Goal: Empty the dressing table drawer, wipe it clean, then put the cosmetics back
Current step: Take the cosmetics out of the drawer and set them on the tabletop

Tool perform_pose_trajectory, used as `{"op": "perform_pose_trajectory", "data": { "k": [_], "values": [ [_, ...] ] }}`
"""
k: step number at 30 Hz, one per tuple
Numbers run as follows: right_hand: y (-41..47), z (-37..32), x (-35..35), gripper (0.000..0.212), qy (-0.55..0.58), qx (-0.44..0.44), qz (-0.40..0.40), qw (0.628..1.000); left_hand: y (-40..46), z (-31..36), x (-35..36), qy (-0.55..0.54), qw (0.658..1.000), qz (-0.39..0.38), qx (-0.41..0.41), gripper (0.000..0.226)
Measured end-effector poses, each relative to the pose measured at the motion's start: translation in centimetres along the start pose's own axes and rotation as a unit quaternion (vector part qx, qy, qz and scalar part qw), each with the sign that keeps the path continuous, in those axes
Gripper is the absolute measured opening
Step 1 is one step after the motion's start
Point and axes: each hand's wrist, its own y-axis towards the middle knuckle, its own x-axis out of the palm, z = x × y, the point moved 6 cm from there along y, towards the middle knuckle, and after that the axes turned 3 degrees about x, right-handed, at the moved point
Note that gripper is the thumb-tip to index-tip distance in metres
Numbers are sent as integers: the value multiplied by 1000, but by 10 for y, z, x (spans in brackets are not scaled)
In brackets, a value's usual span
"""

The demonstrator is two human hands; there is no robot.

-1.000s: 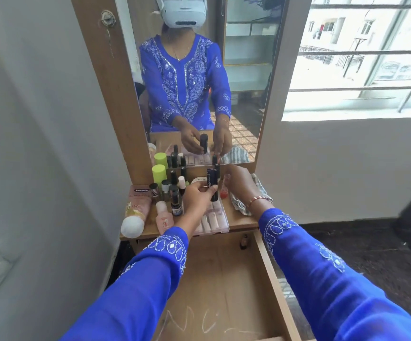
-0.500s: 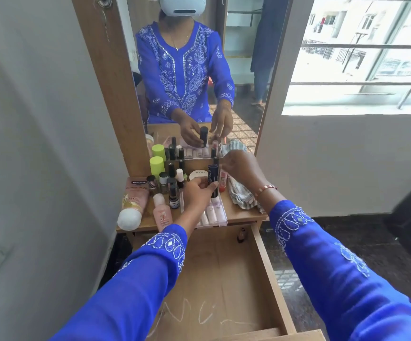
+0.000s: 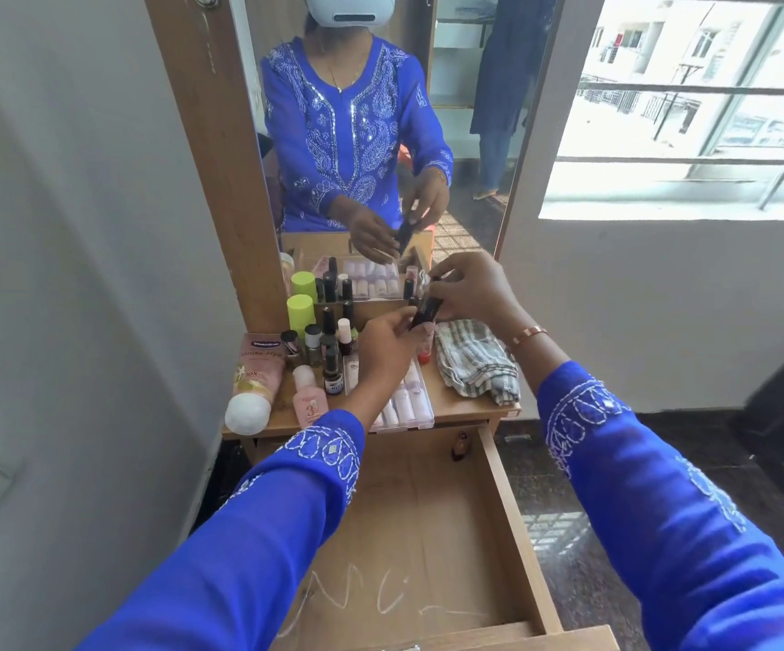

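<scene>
Black little lipstick tube point(image 3: 423, 314), tilted, pinched by both the left hand point(image 3: 387, 352) and the right hand point(image 3: 472, 288), up above the wooden table top point(image 3: 451, 401). Open wooden drawer point(image 3: 512, 514) below, one small brown bottle point(image 3: 459, 446) at its far corner.

Head camera looks down, close, toward mirror point(image 3: 380, 133).
</scene>
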Motion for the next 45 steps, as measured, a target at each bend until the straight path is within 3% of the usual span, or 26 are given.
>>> {"op": "perform_pose_trajectory", "data": {
  "k": [4, 7, 19, 28, 35, 45],
  "values": [
    [17, 15, -26, 15, 96, 33, 99, 990, -4, -5, 1, 26, 999, -6, -20, 37],
    [29, 27, -26, 15, 70, 41, 133, 988, -11, -15, 0, 50, 998, -9, -32, 35],
    [31, 48, 27, 22, -52, 44, 45, 997, -16, -31, -3, 64, 997, -2, -41, 32],
    [32, 52, 37, 22, -27, 54, -2, 998, -15, -34, -4, 40, 998, 4, -54, 29],
    [18, 57, 23, 29, -7, 62, 43, 997, -22, -31, -2, -17, 998, 27, -63, 27],
    [-61, 65, 16, 11, 72, 27, 122, 989, -57, -43, -2, -120, 988, 51, -84, 20]
  ]
}}
